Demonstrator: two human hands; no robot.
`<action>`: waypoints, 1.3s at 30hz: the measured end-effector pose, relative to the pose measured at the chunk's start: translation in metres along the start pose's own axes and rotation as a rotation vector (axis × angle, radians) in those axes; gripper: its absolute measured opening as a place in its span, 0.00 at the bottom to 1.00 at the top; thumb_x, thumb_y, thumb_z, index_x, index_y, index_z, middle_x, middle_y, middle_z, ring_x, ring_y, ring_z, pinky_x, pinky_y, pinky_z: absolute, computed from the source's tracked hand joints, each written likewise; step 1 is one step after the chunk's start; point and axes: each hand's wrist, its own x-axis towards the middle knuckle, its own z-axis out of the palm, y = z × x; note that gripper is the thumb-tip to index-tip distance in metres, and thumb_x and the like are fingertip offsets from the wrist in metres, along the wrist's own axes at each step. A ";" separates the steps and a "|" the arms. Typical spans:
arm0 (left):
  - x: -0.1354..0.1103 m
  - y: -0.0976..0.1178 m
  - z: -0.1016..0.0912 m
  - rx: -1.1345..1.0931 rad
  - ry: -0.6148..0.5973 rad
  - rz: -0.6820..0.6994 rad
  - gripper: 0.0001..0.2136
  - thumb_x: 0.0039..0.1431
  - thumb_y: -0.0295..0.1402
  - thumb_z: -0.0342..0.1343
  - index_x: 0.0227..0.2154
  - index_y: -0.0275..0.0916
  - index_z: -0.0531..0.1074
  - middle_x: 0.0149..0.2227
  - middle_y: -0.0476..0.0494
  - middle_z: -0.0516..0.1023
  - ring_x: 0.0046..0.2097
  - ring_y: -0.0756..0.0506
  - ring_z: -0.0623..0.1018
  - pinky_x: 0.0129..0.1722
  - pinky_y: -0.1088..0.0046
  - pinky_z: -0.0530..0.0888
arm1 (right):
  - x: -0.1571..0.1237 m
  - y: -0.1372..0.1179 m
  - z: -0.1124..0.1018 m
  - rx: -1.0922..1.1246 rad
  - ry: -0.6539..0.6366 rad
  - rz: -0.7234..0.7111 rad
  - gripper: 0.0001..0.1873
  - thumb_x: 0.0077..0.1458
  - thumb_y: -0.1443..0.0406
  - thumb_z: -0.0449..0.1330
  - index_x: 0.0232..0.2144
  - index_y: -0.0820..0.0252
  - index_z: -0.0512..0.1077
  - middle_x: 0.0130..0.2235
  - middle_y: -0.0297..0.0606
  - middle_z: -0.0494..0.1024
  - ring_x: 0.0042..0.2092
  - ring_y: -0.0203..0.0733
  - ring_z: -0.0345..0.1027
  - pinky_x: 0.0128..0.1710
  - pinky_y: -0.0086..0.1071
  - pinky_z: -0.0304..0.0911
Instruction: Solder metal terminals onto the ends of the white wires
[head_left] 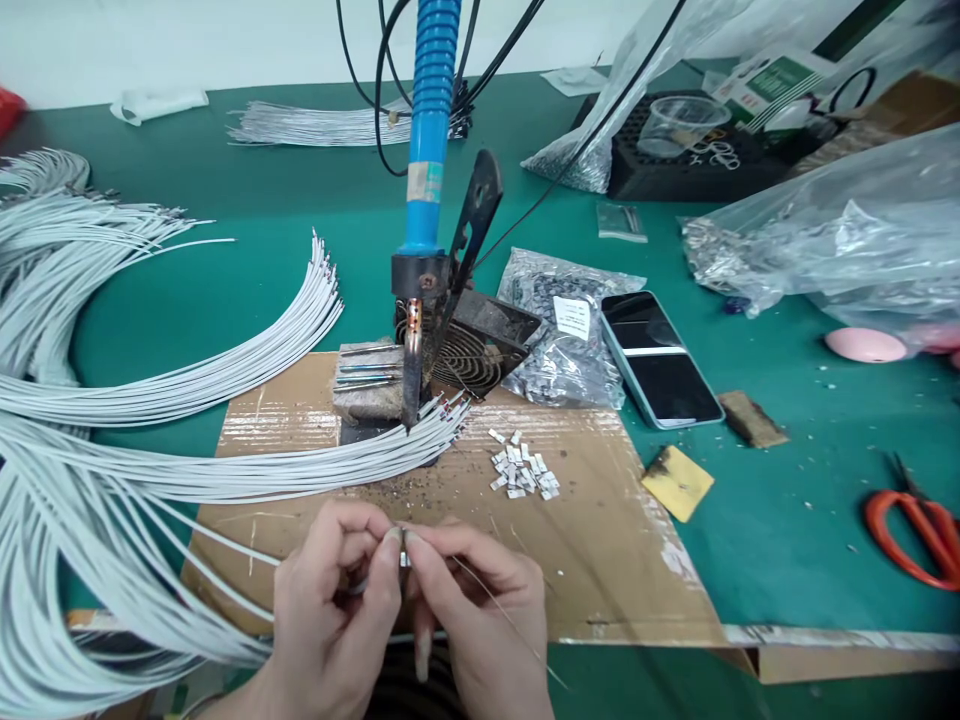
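Observation:
My left hand [337,600] and my right hand [480,610] meet at the front edge of the cardboard, thumbs and forefingers pinched together. Between their tips shows a small silvery-white piece [405,552], mostly covered by the fingers. A thin wire [499,605] trails from my right hand down to the right. White cables [247,560] run up to my left hand from the left; whether one is in its fingers I cannot tell. Beyond the hands, a blue-handled soldering iron [427,130] points down over a bundle of white cable ends [375,455].
Similar small silvery-white pieces [523,468] lie in a pile on the cardboard [600,560]. To the right are a phone [660,360], a yellow sponge [677,483] and red-handled scissors [915,535]. A coiled iron stand [469,355] and a clear bag [570,330] sit behind.

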 end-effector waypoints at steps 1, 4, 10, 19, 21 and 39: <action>-0.001 0.000 0.000 -0.021 -0.005 -0.029 0.07 0.68 0.34 0.55 0.31 0.44 0.70 0.17 0.59 0.72 0.18 0.53 0.66 0.19 0.79 0.60 | -0.001 0.001 0.001 -0.006 0.010 -0.017 0.14 0.51 0.54 0.75 0.27 0.58 0.86 0.20 0.30 0.71 0.15 0.28 0.63 0.13 0.21 0.63; 0.001 0.006 -0.001 -0.050 0.021 -0.110 0.08 0.65 0.34 0.57 0.29 0.43 0.71 0.17 0.57 0.72 0.18 0.53 0.65 0.20 0.79 0.60 | -0.003 0.001 0.004 -0.010 0.032 -0.060 0.10 0.51 0.56 0.75 0.27 0.55 0.87 0.21 0.29 0.71 0.16 0.27 0.64 0.13 0.19 0.61; 0.017 0.022 -0.007 -0.143 0.021 -0.302 0.08 0.53 0.34 0.65 0.24 0.40 0.72 0.16 0.56 0.70 0.19 0.54 0.63 0.20 0.80 0.58 | 0.002 -0.011 0.002 0.021 0.049 -0.033 0.09 0.50 0.57 0.76 0.27 0.56 0.86 0.22 0.30 0.76 0.17 0.27 0.67 0.18 0.18 0.67; 0.025 0.024 -0.011 -0.251 -0.041 -0.380 0.06 0.47 0.31 0.68 0.22 0.38 0.76 0.20 0.54 0.72 0.24 0.54 0.65 0.24 0.82 0.61 | 0.015 -0.019 -0.011 -0.037 -0.013 -0.159 0.03 0.54 0.65 0.72 0.28 0.54 0.86 0.24 0.30 0.76 0.21 0.28 0.69 0.23 0.19 0.70; 0.025 0.023 -0.012 -0.278 -0.065 -0.374 0.06 0.48 0.31 0.68 0.22 0.38 0.76 0.23 0.52 0.76 0.25 0.53 0.69 0.25 0.82 0.64 | 0.015 -0.020 -0.011 -0.053 -0.034 -0.172 0.04 0.55 0.67 0.71 0.29 0.52 0.87 0.26 0.30 0.76 0.22 0.28 0.69 0.23 0.20 0.71; 0.027 0.027 -0.008 -0.268 -0.092 -0.362 0.05 0.47 0.28 0.67 0.21 0.39 0.76 0.25 0.50 0.78 0.25 0.53 0.69 0.23 0.80 0.63 | 0.020 -0.025 -0.013 -0.168 -0.086 -0.205 0.06 0.56 0.66 0.71 0.33 0.48 0.89 0.30 0.34 0.77 0.23 0.31 0.66 0.21 0.25 0.65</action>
